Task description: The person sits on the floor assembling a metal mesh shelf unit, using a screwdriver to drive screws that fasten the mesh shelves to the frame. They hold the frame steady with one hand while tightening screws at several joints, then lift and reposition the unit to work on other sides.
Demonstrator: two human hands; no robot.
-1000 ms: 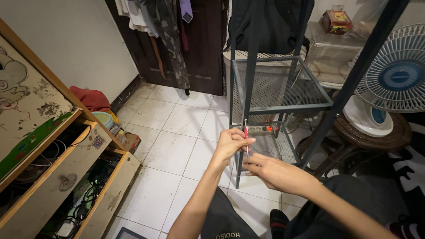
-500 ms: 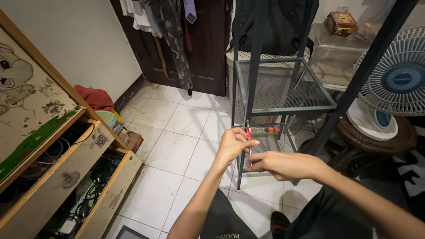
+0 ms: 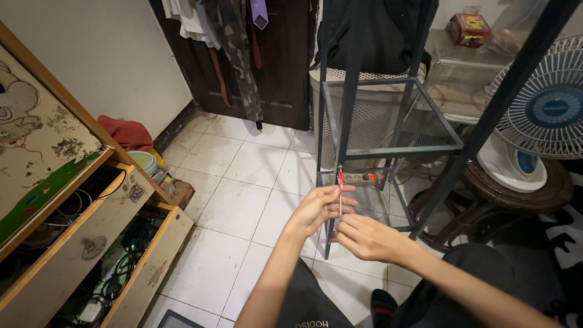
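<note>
Head view, both hands (image 3: 343, 222) pinching red-handled screwdriver (image 3: 340, 189), upright, handle up, beside metal rack (image 3: 388, 149)

A home bedroom: hanging clothes (image 3: 234, 48) at top, open wooden drawers (image 3: 91, 243) lower left, electric fan (image 3: 540, 115) at right.

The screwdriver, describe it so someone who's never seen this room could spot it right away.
Find the dark metal rack in the middle of the room, beside the white fan. At its front leg, both hands meet: the left hand and right hand hold a thin upright screwdriver. Its small red handle on top sets it apart from the dark bars around it.
</note>
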